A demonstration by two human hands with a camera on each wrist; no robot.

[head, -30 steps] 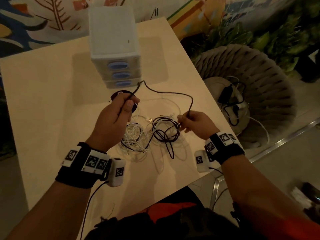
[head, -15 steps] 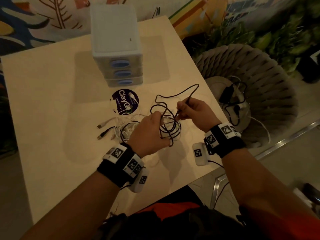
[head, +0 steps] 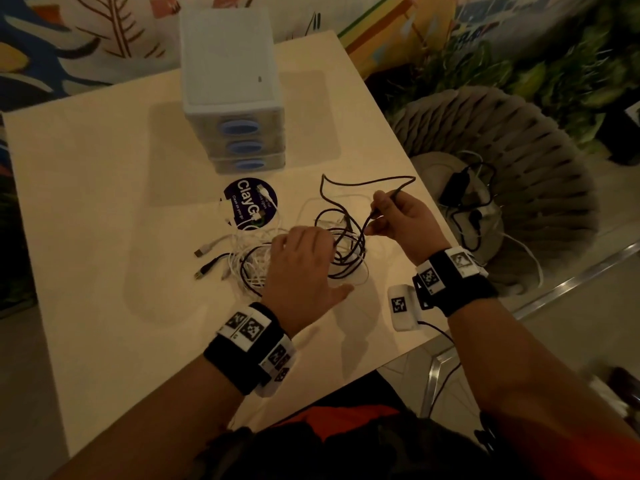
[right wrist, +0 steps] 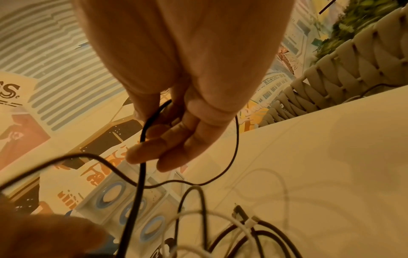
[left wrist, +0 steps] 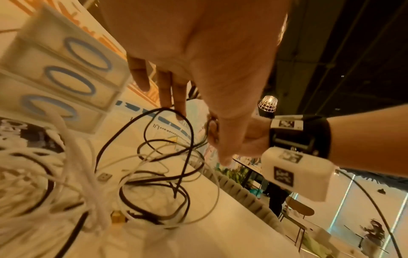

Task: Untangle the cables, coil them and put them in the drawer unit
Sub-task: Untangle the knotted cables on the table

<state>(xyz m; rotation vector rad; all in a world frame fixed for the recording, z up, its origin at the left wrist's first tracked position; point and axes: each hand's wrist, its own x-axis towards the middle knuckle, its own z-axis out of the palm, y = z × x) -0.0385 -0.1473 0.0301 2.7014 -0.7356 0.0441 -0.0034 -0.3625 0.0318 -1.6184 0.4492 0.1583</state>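
Black cable (head: 363, 188) pinched in my right hand (head: 403, 223) over desk (head: 104, 202); left hand (head: 301, 268), fingers spread, on tangle (head: 256, 261) w/ white cables; drawer unit (head: 230, 88) far side.

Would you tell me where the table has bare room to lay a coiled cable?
Bare table lies left of the drawer unit and the cable tangle. It is crowded between the round sticker and the right hand.
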